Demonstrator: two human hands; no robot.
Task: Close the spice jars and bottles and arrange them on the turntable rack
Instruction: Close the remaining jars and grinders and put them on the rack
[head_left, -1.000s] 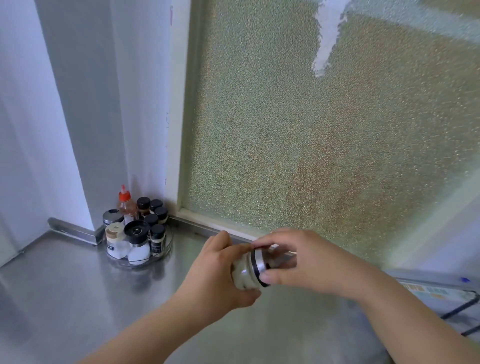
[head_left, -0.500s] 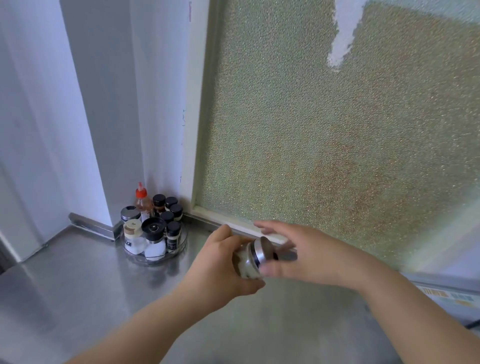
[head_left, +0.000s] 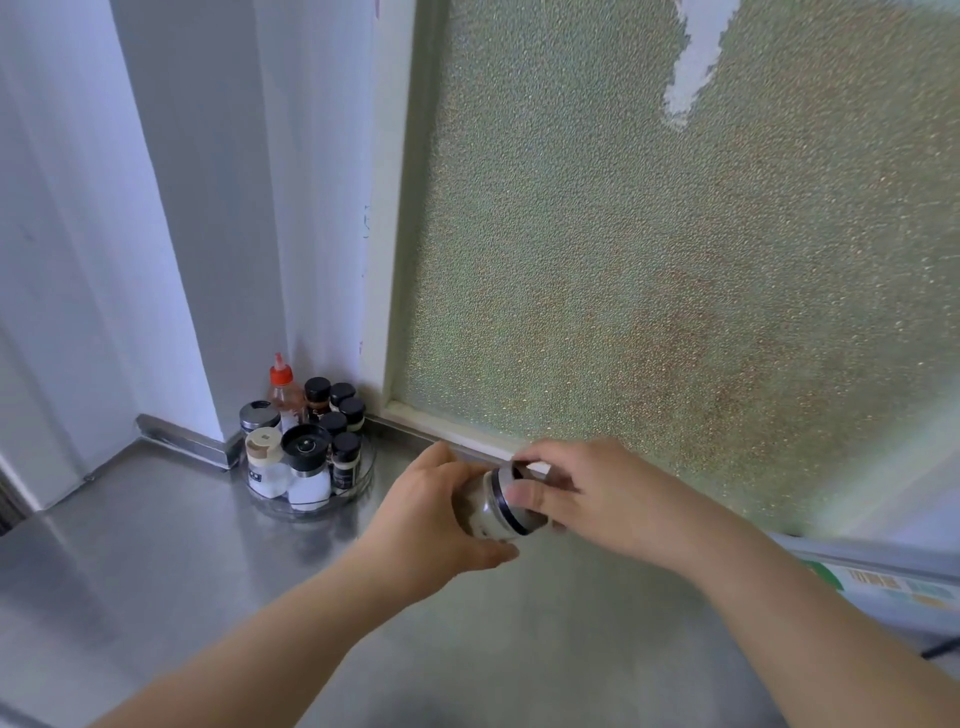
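Soft window daylight, wide-angle edge distortion

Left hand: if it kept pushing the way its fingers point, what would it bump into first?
Probably the right hand gripping the lid of the jar the left hand holds; beyond that, depth is unclear.

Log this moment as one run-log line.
step: capping jar | left hand: grips jar | right hand: pinches lid | turntable rack: loaded, untouched
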